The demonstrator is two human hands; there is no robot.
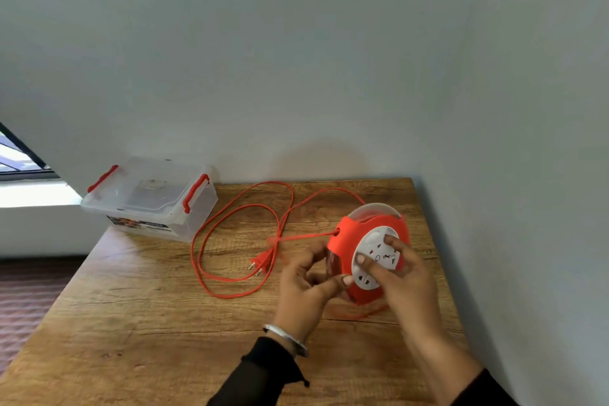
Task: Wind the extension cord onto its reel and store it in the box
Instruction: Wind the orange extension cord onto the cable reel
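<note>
An orange cord reel (346, 241) with a white socket disc (374, 245) is held upright just above the wooden table (164, 323) at the right. My left hand (308, 283) grips its left rim, thumb on the front. My right hand (400, 273) lies over the white disc with fingers on it. The orange cord (230, 214) leaves a hole in the reel's left side and lies in loose loops on the table, ending in a plug (260, 264). A clear plastic box (148, 199) with red latches stands shut at the table's far left corner.
A pale wall runs along the table's far and right edges. A window sill (33, 194) lies left of the box. The floor drops away beyond the table's left edge.
</note>
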